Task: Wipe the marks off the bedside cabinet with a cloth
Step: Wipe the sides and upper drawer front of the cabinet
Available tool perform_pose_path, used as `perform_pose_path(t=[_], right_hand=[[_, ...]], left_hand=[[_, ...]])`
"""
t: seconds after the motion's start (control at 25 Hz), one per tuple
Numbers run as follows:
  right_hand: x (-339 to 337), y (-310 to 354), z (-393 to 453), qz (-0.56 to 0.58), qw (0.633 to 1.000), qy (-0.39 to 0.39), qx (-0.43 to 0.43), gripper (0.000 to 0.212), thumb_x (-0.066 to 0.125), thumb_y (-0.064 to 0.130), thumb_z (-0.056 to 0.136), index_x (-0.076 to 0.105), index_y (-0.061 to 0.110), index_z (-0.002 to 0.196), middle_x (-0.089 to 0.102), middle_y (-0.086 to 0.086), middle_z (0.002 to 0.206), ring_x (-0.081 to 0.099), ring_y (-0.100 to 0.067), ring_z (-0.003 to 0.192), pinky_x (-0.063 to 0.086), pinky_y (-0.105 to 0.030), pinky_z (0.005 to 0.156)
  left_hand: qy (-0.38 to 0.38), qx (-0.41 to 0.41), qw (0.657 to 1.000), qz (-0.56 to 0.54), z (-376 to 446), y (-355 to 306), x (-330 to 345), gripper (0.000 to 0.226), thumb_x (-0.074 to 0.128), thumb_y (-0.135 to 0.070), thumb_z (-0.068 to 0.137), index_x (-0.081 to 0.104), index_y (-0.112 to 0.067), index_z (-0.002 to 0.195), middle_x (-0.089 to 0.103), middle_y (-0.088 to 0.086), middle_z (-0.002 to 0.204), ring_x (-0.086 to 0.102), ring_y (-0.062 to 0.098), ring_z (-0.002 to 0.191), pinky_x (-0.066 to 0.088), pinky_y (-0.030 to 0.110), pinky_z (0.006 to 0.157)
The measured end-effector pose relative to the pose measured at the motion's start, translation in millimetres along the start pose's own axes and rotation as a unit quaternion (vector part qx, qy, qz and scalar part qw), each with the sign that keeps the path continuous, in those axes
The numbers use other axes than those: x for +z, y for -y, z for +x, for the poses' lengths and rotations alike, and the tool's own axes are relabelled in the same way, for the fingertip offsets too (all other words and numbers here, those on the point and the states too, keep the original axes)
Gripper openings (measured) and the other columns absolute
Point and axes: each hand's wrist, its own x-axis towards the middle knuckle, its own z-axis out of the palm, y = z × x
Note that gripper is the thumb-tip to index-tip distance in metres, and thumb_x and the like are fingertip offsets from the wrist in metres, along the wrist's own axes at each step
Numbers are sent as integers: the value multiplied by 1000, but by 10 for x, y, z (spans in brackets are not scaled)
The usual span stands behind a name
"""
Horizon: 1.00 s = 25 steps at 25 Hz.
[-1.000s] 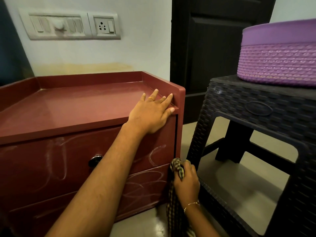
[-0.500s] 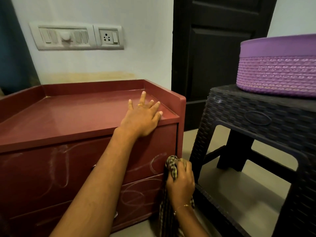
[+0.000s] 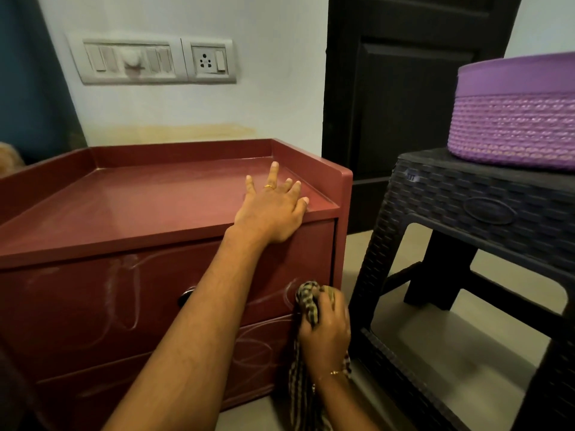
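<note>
Clearly the left hand [image 3: 271, 209] lies flat w/ fingers spread on the top front edge of the dark red wooden bedside cabinet [image 3: 149, 206], prob. to brace the unit so it won't shift under rubbing. Right hand [image 3: 325, 331] is fisted round a bunched checked brown-and-cream cloth [image 3: 306, 301], wad pressed vs. the drawer front at its right end, the rest hanging to the floor. Bunching likely gives a firm pad for scrubbing. White chalky scribble marks [image 3: 124, 293] cover both drawer fronts, so most wiping seems left to do. Black woven-pattern plastic stool [image 3: 466, 206] stands just beside, crowding the right elbow; purple woven-texture basket [image 3: 513, 132] sits on it.
</note>
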Motion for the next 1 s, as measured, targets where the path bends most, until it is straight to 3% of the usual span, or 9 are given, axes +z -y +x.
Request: perform_pose_path(t=[0.16, 0.28, 0.36, 0.48, 0.64, 0.8, 1.0], right_hand=[[-105, 284, 538, 30, 999, -31, -4, 24, 59, 7, 68, 63, 10, 91, 63, -9, 96, 62, -29, 82, 50, -30, 68], [-80, 503, 821, 21, 998, -65, 8, 19, 54, 8, 69, 64, 7, 85, 61, -9, 92, 59, -27, 75, 47, -31, 63], [-12, 392, 525, -1, 999, -31, -8, 23, 47, 13, 69, 61, 10, 87, 60, -6, 94, 57, -26, 76, 45, -31, 67], [39, 122, -107, -29, 999, 25, -32, 18, 44, 17, 69, 50, 20, 86, 54, 3, 92, 48, -18, 73, 49, -28, 61], [-27, 331, 254, -6, 1000, 22, -1, 27, 69, 4, 68, 57, 13, 90, 60, -6, 92, 57, -25, 76, 43, -25, 64], [-13, 676, 649, 25, 999, -31, 27, 27, 74, 1, 65, 61, 7, 89, 60, -9, 92, 56, -25, 72, 36, -21, 66], [32, 285, -146, -22, 997, 61, -36, 48, 81, -2, 48, 54, 17, 83, 56, 0, 88, 54, -21, 67, 45, -23, 57]], left_hand=[[8, 2, 1000, -2, 23, 3, 19, 52, 15, -34, 101, 13, -12, 148, 10, 3, 157, -17, 20, 142, -8, 56, 112], [20, -4, 1000, -2, 41, 4, 14, 52, 15, -34, 101, 11, -12, 148, 8, 3, 157, -18, 21, 142, -9, 58, 111], [23, -8, 1000, 0, 36, -2, 5, 52, 15, -33, 101, 11, -11, 148, 8, 3, 157, -18, 21, 142, -9, 58, 111], [27, -10, 1000, 3, 17, -10, -10, 52, 14, -33, 100, 11, -11, 148, 7, 3, 158, -18, 21, 142, -9, 57, 111], [32, -10, 999, 0, 1, -18, -35, 52, 14, -33, 101, 11, -10, 148, 8, 4, 157, -18, 22, 142, -9, 58, 111], [28, -10, 1000, 3, 11, -2, -20, 53, 14, -33, 101, 11, -10, 148, 7, 4, 157, -17, 22, 142, -10, 58, 111], [18, -10, 1000, 10, -5, 4, -1, 52, 13, -33, 101, 11, -11, 148, 6, 5, 157, -17, 21, 143, -11, 56, 110]])
